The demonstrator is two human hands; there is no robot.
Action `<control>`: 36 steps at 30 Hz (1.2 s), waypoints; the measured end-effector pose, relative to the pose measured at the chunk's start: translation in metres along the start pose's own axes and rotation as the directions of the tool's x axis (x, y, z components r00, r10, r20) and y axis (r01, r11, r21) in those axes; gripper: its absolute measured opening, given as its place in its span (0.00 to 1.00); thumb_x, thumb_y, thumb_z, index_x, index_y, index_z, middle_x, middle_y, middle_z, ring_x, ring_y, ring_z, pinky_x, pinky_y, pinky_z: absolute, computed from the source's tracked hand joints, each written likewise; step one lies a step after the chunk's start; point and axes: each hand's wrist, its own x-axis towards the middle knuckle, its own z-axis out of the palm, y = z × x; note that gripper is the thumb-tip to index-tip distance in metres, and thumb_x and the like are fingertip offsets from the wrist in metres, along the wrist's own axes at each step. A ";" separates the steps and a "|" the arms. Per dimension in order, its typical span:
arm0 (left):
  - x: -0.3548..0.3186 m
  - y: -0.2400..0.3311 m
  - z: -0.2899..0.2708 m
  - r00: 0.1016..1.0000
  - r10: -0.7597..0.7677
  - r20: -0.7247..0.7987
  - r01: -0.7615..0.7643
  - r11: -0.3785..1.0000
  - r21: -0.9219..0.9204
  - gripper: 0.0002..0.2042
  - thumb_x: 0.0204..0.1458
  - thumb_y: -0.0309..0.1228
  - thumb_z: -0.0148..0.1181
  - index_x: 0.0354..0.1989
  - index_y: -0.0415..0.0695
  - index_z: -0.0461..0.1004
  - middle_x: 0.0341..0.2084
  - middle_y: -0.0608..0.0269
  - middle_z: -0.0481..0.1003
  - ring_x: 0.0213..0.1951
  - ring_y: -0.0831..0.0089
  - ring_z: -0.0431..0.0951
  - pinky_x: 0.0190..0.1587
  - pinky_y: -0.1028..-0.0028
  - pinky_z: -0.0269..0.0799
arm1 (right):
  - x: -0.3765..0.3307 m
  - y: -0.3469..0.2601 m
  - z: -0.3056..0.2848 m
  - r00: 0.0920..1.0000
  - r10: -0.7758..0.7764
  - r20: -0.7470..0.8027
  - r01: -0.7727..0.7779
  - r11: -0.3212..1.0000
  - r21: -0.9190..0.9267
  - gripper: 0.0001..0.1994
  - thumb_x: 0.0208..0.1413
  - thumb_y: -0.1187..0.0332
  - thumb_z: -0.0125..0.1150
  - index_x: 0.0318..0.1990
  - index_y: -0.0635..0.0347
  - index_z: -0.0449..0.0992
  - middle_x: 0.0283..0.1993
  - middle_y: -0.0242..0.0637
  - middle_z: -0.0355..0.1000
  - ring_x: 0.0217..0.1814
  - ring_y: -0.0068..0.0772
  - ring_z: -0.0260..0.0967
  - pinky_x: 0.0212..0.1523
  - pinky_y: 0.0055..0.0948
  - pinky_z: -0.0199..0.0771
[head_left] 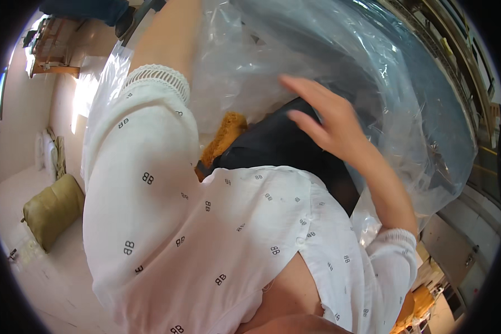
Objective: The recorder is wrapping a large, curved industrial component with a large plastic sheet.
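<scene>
My right hand (331, 118) reaches in from the right, thumb apart from its stretched fingers, with nothing held. It hovers over or lightly touches a large sheet or bag of clear plastic (395, 119); I cannot tell which. Under that hand lies smooth black cloth (284, 136) in front of my body. Only my left forearm (170, 39) shows, stretched away past the upper edge across the plastic, so the hand itself is cut off. Between my arms, beside the black cloth, is a fuzzy mustard-coloured piece (225, 136).
An olive-green stuffed sack (53, 211) lies on the pale floor at left. A wooden stool or rack (53, 50) stands farther off. Another person's dark trouser leg and shoe (125, 22) appear at upper left. Metal rails (456, 42) run along the far right.
</scene>
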 end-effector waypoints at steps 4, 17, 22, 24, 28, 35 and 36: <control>-0.007 0.020 0.003 0.990 -0.028 -0.135 0.031 0.999 0.022 0.10 0.48 0.33 0.48 0.28 0.37 0.71 0.26 0.43 0.73 0.33 0.47 0.72 0.39 0.56 0.65 | 0.034 0.092 0.076 0.989 -0.011 -0.149 -0.017 0.983 -0.181 0.21 0.42 0.70 0.61 0.48 0.60 0.69 0.56 0.49 0.60 0.58 0.47 0.57 0.55 0.37 0.59; -0.042 0.060 -0.030 1.000 -0.004 0.027 0.008 0.983 -0.183 0.09 0.51 0.30 0.47 0.33 0.37 0.69 0.32 0.44 0.71 0.38 0.49 0.70 0.41 0.61 0.64 | -0.064 -0.083 -0.117 0.857 0.076 -0.509 0.473 0.274 0.837 0.15 0.52 0.62 0.52 0.44 0.60 0.65 0.39 0.34 0.64 0.40 0.28 0.59 0.38 0.28 0.59; -0.013 -0.006 -0.009 0.994 -0.008 -0.112 -0.017 0.975 -0.221 0.13 0.47 0.38 0.53 0.29 0.39 0.73 0.28 0.53 0.74 0.33 0.56 0.74 0.37 0.63 0.67 | -0.097 0.020 -0.007 0.934 0.092 -0.346 0.030 0.943 0.331 0.24 0.49 0.60 0.56 0.54 0.58 0.63 0.52 0.43 0.63 0.54 0.38 0.59 0.52 0.35 0.60; -0.036 0.044 -0.002 1.000 -0.012 0.001 0.012 0.978 -0.210 0.10 0.45 0.35 0.55 0.28 0.40 0.74 0.26 0.54 0.74 0.31 0.58 0.74 0.36 0.65 0.68 | -0.121 0.056 0.022 0.910 0.413 -0.036 -0.384 0.809 -0.444 0.19 0.48 0.63 0.58 0.48 0.57 0.70 0.46 0.46 0.69 0.47 0.46 0.65 0.49 0.36 0.64; -0.029 0.031 -0.038 1.000 -0.003 -0.003 0.002 0.952 -0.305 0.09 0.45 0.34 0.53 0.27 0.40 0.73 0.25 0.53 0.74 0.32 0.56 0.74 0.36 0.63 0.67 | -0.199 0.014 -0.086 0.351 0.079 -0.933 -0.750 0.620 -0.229 0.23 0.55 0.60 0.49 0.57 0.61 0.60 0.54 0.39 0.63 0.56 0.35 0.60 0.55 0.34 0.59; -0.040 0.078 -0.051 0.999 0.041 -0.036 -0.049 0.963 -0.265 0.09 0.47 0.32 0.50 0.27 0.37 0.72 0.27 0.49 0.73 0.33 0.54 0.72 0.39 0.62 0.66 | -0.219 0.029 -0.061 0.217 0.123 -0.968 -0.875 0.465 -0.137 0.23 0.57 0.58 0.46 0.57 0.60 0.58 0.53 0.37 0.61 0.55 0.33 0.59 0.55 0.31 0.59; -0.037 0.068 -0.051 0.999 0.014 -0.033 -0.022 0.965 -0.261 0.10 0.47 0.32 0.50 0.28 0.37 0.72 0.28 0.49 0.73 0.34 0.54 0.72 0.39 0.62 0.66 | -0.220 0.034 -0.056 0.198 0.127 -0.972 -0.892 0.435 -0.125 0.23 0.58 0.57 0.46 0.57 0.59 0.58 0.53 0.37 0.60 0.55 0.32 0.59 0.55 0.31 0.59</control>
